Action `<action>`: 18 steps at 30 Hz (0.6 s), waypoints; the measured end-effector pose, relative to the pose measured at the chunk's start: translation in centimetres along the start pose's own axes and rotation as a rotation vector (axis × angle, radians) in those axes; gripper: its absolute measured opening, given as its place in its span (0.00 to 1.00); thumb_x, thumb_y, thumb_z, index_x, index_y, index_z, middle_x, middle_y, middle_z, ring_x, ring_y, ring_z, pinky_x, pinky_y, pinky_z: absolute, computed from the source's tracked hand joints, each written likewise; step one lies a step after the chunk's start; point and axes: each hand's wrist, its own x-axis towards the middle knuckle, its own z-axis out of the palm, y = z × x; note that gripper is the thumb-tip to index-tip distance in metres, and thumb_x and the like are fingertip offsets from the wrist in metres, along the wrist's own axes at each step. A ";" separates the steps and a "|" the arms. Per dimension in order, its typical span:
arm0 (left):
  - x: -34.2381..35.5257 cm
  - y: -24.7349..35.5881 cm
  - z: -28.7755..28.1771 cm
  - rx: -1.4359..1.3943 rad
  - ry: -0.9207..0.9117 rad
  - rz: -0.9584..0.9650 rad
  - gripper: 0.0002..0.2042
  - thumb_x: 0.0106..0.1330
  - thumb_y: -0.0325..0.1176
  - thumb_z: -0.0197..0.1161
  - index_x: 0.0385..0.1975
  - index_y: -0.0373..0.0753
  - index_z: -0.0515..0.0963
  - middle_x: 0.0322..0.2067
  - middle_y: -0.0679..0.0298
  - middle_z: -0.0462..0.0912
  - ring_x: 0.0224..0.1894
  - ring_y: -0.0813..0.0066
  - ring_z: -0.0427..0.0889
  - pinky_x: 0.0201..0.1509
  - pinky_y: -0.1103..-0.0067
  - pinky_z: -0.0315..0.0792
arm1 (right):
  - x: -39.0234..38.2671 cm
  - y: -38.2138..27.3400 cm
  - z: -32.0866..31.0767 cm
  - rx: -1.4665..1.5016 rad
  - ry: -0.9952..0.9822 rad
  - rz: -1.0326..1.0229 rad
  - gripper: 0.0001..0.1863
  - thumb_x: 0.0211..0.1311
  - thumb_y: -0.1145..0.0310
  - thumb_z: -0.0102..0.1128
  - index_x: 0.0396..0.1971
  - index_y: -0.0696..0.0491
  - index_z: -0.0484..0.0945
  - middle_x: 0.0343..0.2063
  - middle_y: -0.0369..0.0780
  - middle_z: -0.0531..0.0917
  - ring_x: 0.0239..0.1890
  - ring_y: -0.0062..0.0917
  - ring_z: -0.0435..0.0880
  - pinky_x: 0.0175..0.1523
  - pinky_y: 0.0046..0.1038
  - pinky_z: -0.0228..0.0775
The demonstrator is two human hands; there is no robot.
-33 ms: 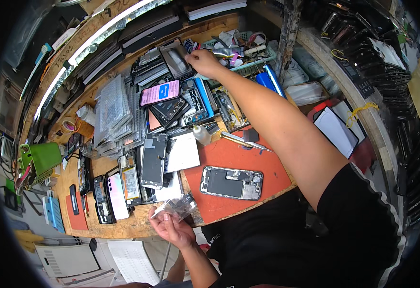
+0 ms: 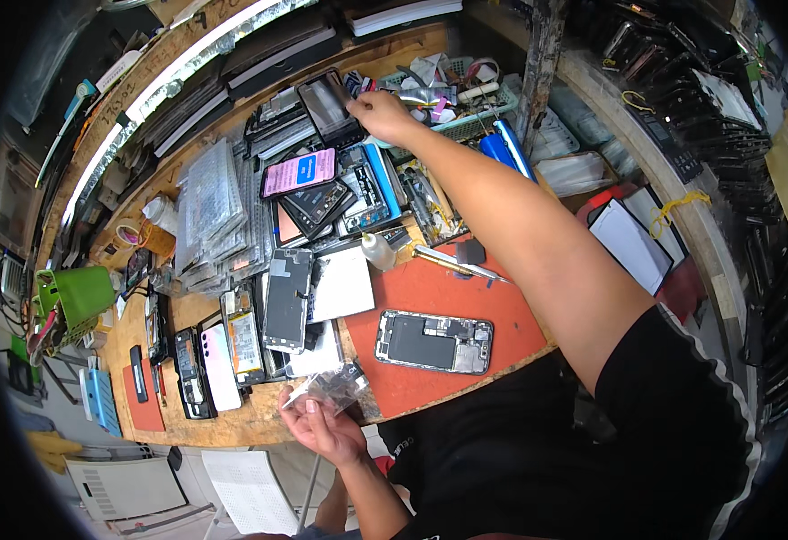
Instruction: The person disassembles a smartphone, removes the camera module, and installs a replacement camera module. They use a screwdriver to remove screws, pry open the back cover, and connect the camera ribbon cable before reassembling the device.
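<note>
While the left hand (image 2: 329, 436) pinches a clear plastic bag (image 2: 333, 387) between thumb and fingers near the bench edge, the right hand (image 2: 381, 117), fingers curled, reaches beside a black phone frame (image 2: 326, 103); whether it grips cannot be told. Opened phone (image 2: 434, 342), on orange mat (image 2: 513, 326). White dropper bottle (image 2: 378, 254), just behind. Bubble-wrap packets (image 2: 209, 202), stacked. Wooden bench (image 2: 259, 428), crowded. White chair (image 2: 245, 490), below.

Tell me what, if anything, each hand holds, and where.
The left hand holds a clear bag by its near left edge. Whether the right hand, at a dark case, grips anything can't be told.
</note>
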 end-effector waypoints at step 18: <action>0.2 0.2 1.8 -0.006 0.064 -0.009 0.24 0.77 0.27 0.63 0.70 0.34 0.67 0.38 0.69 0.76 0.37 0.82 0.75 0.43 0.84 0.72 | 0.4 0.1 -0.3 0.013 -0.061 -0.047 0.17 0.56 0.67 0.77 0.44 0.59 0.87 0.36 0.42 0.91 0.40 0.31 0.91 0.49 0.32 0.83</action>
